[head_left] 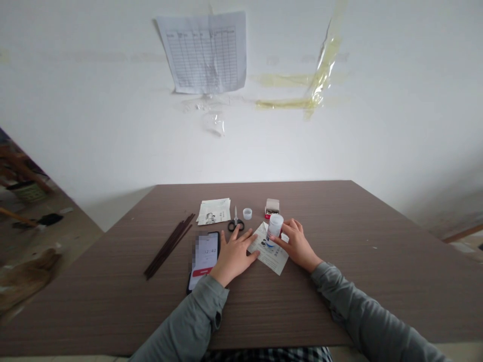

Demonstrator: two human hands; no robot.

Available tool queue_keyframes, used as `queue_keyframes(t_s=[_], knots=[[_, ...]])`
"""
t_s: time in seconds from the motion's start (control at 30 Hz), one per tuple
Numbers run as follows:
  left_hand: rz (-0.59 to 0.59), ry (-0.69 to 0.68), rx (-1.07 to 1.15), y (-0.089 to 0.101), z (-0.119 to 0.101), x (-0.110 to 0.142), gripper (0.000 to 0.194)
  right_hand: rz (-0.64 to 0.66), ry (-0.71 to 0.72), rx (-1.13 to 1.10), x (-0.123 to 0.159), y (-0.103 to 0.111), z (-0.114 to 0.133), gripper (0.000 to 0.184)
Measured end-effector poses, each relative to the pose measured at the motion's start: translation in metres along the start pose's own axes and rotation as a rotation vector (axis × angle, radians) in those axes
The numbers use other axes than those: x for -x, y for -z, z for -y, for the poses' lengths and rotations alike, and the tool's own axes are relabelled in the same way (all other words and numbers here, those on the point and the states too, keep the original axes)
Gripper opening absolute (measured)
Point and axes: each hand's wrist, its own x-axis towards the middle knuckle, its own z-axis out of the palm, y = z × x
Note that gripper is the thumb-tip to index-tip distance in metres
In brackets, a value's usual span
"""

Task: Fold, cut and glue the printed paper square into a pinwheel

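My right hand is closed around a white glue stick, its lower end pressed onto a printed paper slip on the brown table. My left hand lies flat with fingers spread, holding down the slip's left edge. The glue stick's small clear cap stands just beyond, beside small scissors.
A phone with a lit screen lies left of my left hand. Several dark thin sticks lie further left. A stack of printed papers and a small box sit at the back. The wall holds a taped sheet.
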Motion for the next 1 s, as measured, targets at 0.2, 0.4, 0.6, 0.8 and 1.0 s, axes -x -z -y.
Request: queue_keyframes(t_s=[0.2,0.4,0.6,0.8,1.0], knots=[[0.046,0.033,-0.041,0.005,-0.003,0.000,0.063,-0.015,-0.026,0.029,0.000,-0.001,-0.006,0.041],[0.047,0.044,-0.044,0.006,-0.003,0.001,0.062,0.026,-0.013,0.017,0.000,-0.001,-0.004,0.039],[0.038,0.049,-0.045,0.006,-0.004,0.001,0.063,0.016,-0.032,-0.009,-0.001,0.001,-0.004,0.039],[0.062,0.067,-0.036,0.010,-0.006,0.001,0.064,0.024,-0.052,0.040,-0.002,0.002,-0.002,0.033],[0.073,0.078,-0.060,0.012,-0.010,0.001,0.064,0.064,-0.072,0.001,-0.002,0.004,0.004,0.027]])
